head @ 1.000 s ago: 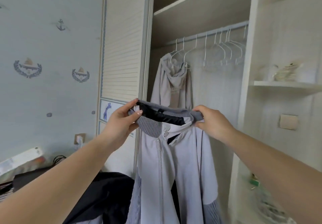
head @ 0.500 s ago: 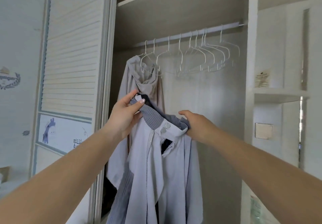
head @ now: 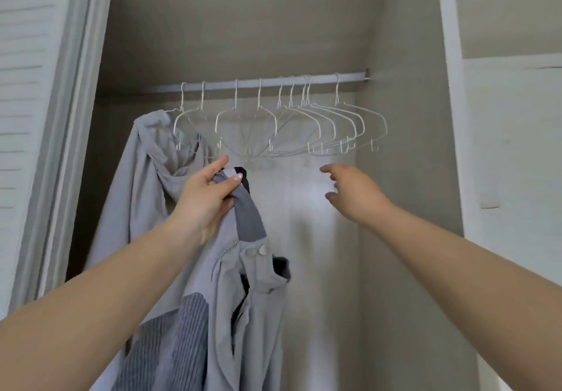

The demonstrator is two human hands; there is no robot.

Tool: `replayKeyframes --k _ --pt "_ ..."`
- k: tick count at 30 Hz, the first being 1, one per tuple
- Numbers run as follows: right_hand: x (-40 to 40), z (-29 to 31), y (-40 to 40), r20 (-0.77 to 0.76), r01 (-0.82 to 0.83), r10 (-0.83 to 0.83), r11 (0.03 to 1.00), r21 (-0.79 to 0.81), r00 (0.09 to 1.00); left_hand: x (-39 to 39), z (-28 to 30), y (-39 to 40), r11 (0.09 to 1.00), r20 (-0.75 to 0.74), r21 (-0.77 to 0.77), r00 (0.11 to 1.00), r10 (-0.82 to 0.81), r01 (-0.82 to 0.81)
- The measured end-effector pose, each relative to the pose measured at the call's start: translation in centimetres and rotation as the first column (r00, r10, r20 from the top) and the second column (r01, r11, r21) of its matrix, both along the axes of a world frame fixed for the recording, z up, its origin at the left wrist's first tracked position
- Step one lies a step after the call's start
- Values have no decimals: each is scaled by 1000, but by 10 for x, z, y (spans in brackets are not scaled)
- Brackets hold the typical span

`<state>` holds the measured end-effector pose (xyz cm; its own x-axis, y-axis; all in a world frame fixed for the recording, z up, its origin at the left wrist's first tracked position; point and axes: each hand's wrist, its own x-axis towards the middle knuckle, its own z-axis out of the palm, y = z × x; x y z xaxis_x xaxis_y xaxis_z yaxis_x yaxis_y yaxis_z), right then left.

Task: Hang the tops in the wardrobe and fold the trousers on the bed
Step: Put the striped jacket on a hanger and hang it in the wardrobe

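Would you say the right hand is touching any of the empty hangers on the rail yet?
Apart. The head view shows the right hand open below the empty hangers, with bare wardrobe wall visible between its fingertips and the lowest wires.

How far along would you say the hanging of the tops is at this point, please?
One hooded top already hangs on the rail. The left hand grips the zip jacket by its collar, while the empty right hand reaches up below the bare hangers. This jacket is unhung; no trousers or bed are in view.
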<state>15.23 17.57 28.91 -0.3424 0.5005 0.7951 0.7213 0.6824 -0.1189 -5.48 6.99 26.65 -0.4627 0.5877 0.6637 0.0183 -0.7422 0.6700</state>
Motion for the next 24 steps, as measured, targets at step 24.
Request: replayKeyframes --k 24 --pt "2 147 118 -539 96 -178 980 -177 823 -2 61 149 993 -110 53 989 -99 105"
